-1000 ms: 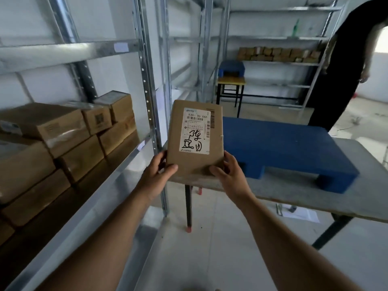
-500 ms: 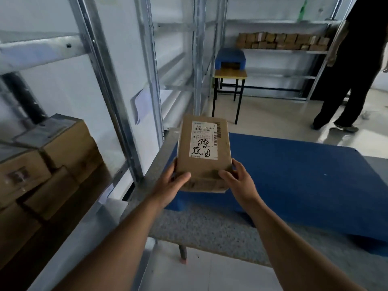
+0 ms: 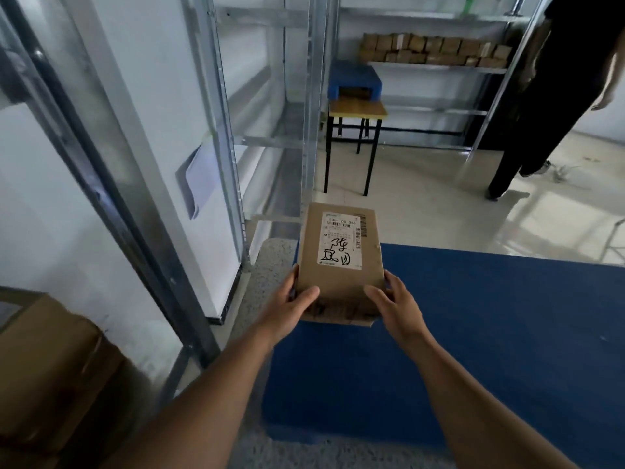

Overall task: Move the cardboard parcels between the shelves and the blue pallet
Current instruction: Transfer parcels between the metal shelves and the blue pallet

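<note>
I hold one cardboard parcel [image 3: 341, 262] between both hands. My left hand [image 3: 290, 304] grips its near left corner, thumb curled over the top face and fingers hidden along the side. My right hand [image 3: 396, 304] grips the near right corner the same way, thumb on top, fingers wrapped down the right edge. Both hands are clamped on the parcel.

The parcel is a flat, rectangular brown carton, long axis running away from me, top face tilted slightly toward me. A white shipping label [image 3: 341, 240] covers the far half of that face; it carries printed numbers, barcodes and bold black handwritten marks. The near end face shows dark printing and a somewhat frayed lower edge.

Directly beneath and to the right of my grip lies the blue pallet [image 3: 473, 333]; the parcel is over its far left corner. Whether the underside touches the pallet, I cannot tell. The pallet rests on a grey speckled table [image 3: 267, 275], showing just left of my left hand.

Further left stand the metal shelf uprights [image 3: 223, 106], with brown cartons [image 3: 44, 370] at the near left. Beyond the grip stands a small table [image 3: 357, 108] bearing a second blue pallet [image 3: 355, 77], and behind it a shelf of small cartons [image 3: 433, 50]. Far right, a person in dark clothing [image 3: 558, 79] stands on the floor.
</note>
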